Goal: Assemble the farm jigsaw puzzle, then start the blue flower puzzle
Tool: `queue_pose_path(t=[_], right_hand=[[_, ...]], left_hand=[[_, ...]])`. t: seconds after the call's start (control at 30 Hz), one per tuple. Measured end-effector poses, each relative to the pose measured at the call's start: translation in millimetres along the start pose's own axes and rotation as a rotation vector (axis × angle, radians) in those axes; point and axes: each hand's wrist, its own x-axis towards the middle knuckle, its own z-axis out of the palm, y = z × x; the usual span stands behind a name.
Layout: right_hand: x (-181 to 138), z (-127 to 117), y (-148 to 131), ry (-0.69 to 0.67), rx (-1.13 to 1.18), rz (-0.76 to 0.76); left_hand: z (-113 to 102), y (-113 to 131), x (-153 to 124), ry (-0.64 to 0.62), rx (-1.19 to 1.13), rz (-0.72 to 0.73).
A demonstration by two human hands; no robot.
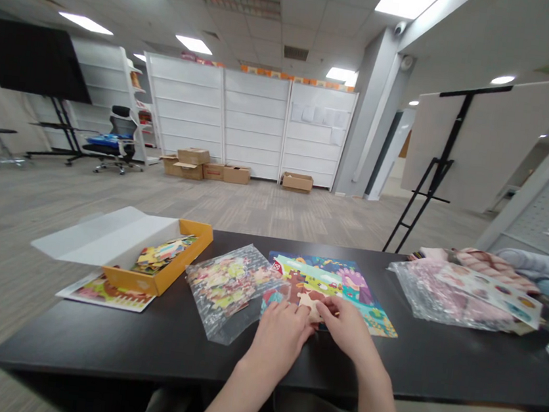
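A colourful jigsaw puzzle board (344,290) lies flat on the black table (140,343) in front of me. My left hand (280,335) and my right hand (347,327) rest on its near edge, fingers curled. Between their fingertips sits a small tan puzzle piece (313,305), pinched from both sides. A clear plastic bag (225,290) with several puzzle pieces lies just left of the left hand.
An open yellow box (168,267) with loose pieces and a white lid stands at the left, over a printed sheet (106,294). Plastic-wrapped packs (463,293) and fabric items crowd the right end. An easel, cardboard boxes and an office chair stand on the floor beyond.
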Motion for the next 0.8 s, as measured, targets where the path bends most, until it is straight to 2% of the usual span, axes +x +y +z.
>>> queue_pose_path(t=[0.2, 0.53, 0.8], right_hand=[[-0.1, 1.6, -6.9, -0.063, -0.109, -0.009], [0.8, 2.2, -5.2, -0.141, -0.008, -0.061], [-1.2, -1.1, -9.3, -0.136, 0.066, -0.068]], left_hand=[[-2.7, 2.5, 0.7, -0.027, 0.01, -0.013], [-1.9, 4.7, -1.4, -0.028, 0.081, 0.013], [0.9, 3.8, -3.8, 0.018, 0.117, 0.043]])
